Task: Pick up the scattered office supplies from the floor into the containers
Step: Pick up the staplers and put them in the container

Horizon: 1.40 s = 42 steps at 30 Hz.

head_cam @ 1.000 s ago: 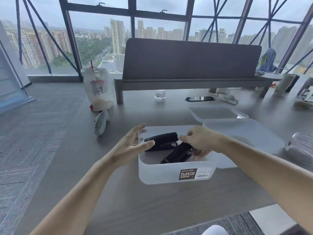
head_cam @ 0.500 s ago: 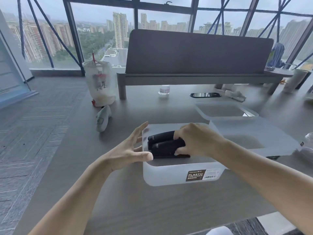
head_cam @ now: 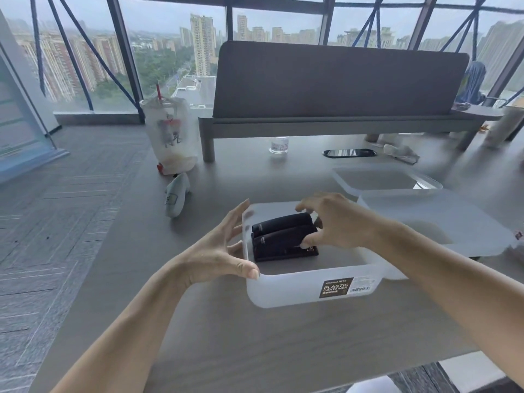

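Head view: nearest you, the container (head_cam: 297, 290) sits on the table (head_cam: 226, 336). Your left hand (head_cam: 212, 251) is spread wide, thumb on the near-left rim, holding nothing. Inside, two black staplers (head_cam: 278, 242) lie side by side near the left wall. They look stiff, dense and smooth-shelled, so I'd take one across its sides at mid-body, not by the hinged top. Your right hand (head_cam: 337, 222) arches over their right ends, thumb tip on the nearer one, fingers curved above the farther. Whether that's a real pinch, can't tell. Just right, a lid (head_cam: 442, 222); beyond, a tray (head_cam: 380, 180) and a bagged drink (head_cam: 170, 137).
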Each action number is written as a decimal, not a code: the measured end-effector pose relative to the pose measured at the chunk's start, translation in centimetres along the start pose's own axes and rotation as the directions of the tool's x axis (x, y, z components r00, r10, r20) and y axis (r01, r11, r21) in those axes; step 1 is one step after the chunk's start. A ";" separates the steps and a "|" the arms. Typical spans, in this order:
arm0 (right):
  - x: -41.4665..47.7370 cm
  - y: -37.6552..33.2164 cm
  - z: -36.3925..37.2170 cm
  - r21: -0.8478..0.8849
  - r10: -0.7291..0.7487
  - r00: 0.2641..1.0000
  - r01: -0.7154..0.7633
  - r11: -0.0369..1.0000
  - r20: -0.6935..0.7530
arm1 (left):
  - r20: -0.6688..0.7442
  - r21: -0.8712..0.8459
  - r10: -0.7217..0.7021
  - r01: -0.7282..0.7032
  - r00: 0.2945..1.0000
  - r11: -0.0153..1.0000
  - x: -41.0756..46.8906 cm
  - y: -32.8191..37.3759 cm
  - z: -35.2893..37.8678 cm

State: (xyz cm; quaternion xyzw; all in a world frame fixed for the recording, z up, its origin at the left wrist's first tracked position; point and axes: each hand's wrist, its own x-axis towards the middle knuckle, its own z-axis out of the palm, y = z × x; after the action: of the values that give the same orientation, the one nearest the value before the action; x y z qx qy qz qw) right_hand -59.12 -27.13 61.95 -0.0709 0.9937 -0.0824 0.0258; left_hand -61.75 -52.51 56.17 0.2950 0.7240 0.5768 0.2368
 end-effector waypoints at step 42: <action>-37.4 -4.7 -0.3 0.088 0.536 0.803 -0.533 0.841 -0.261 | 0.084 0.546 0.351 -0.338 0.933 0.767 -12.3 10.9 23.2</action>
State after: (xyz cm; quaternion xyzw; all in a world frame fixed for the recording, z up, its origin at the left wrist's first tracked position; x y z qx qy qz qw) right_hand -21.52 -26.21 64.50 0.2240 0.9666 -0.0858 -0.0903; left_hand -35.49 -43.24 61.69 0.4716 0.7953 0.3802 0.0236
